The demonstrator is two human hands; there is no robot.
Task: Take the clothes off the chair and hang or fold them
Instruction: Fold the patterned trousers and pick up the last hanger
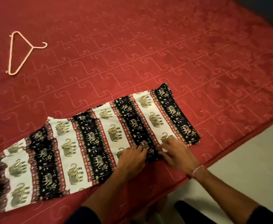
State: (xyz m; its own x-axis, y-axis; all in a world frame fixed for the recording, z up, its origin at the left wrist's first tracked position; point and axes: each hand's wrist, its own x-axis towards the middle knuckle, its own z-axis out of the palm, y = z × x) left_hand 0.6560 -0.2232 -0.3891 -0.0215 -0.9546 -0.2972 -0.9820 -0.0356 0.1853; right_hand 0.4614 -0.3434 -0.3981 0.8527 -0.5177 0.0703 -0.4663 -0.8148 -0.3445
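While the elephant-print garment lies flat on the red bed, long axis running left to right, both hands sit near its right end: left hand pressing flat, right hand seemingly pinching the near edge, though blurred.

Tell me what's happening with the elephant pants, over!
Left hand and right hand both flat on the elephant pants. Pants spread along the red bed edge. Hanger far off, nothing blocking.

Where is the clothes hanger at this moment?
In the head view the hanger lies flat on the red bedspread at the far left, apart from the elephant-print garment and both hands.
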